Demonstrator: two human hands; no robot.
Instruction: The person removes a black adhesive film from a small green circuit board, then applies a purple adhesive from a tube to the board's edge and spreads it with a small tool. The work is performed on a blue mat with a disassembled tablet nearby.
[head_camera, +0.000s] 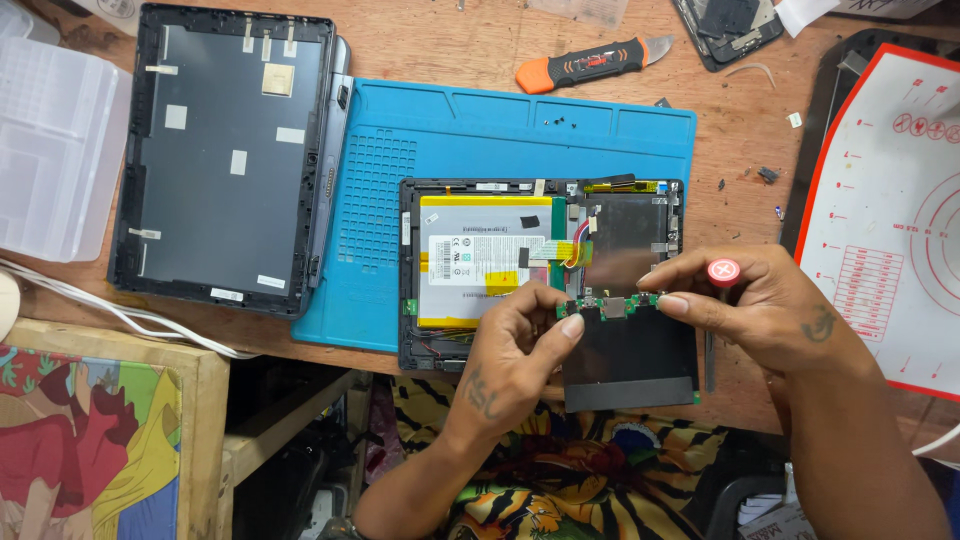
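Hands are meeting over the opened tablet (540, 270) in the head view. Left hand (515, 355) is pinching the left end of a narrow green circuit board (612, 303); right hand (760, 305) is pinching its right end, with a red-capped screwdriver (722, 272) tucked in that same grip. Board is lying with its long axis left to right, bridging the two grips above the tablet's lower half, which is resting on the blue mat (450, 130) on the desk (440, 40).

Left hand (520, 345), right hand (745, 300): fingers pinched, wrists raised.
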